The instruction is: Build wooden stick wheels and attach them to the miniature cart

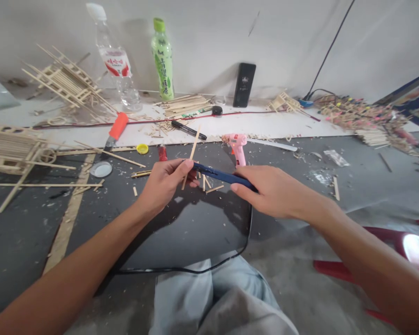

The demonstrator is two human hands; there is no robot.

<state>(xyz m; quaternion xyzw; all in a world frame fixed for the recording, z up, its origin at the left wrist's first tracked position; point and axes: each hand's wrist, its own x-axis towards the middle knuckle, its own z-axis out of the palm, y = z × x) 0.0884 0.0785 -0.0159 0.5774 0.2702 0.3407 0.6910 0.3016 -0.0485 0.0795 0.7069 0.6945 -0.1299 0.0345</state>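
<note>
Between the thumb and fingers of my left hand (172,179) is a thin wooden stick (195,143), tilted with its long end pointing away from me. My right hand (268,188) is wrapped round a long, slim dark blue hand tool (218,174); its exact kind is not clear. The tool's far end meets the stick at my left fingertips, where the contact is partly hidden. Below the tool lie several short cut stick pieces (214,189). Just beyond it a pink glue gun (238,146) stands on the table.
Stick-built models (16,149) stand at left. Behind are a clear bottle (117,65), a green bottle (162,60), a stick pile (185,106), a black marker (189,130) and a phone (244,85). An orange-handled scraper (118,126) lies left; a red chair (387,237) is at right.
</note>
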